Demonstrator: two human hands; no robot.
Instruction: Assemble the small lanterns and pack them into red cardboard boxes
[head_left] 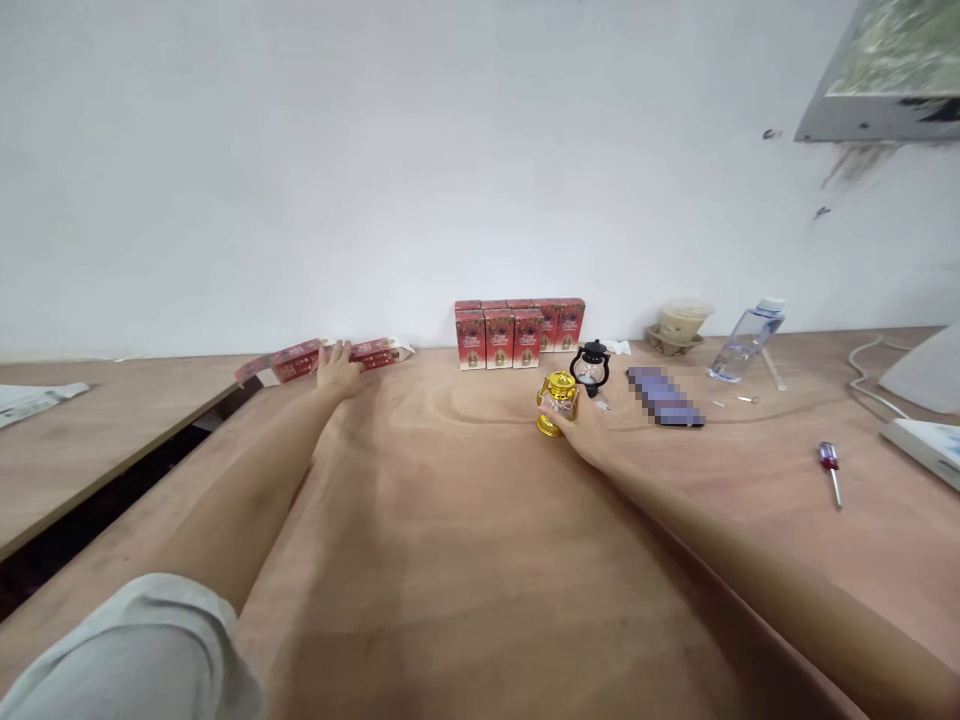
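Flat red cartons (296,361) lie near the wall at the left, and my left hand (340,372) is on them with its fingers bent over their edge. My right hand (583,430) is closed round the lower part of a small gold lantern (559,388), which stands upright on the wooden table (450,560). Just behind the gold lantern stands a black lantern (591,366). Several upright red boxes (499,338) form rows against the wall, between my two hands.
Right of the lanterns lie a phone (666,397), a cup in a carton holder (684,320), a tilted clear bottle (746,340) and a screwdriver (829,460). A white cable (862,372) is at the far right. A dark gap splits the tabletops at left.
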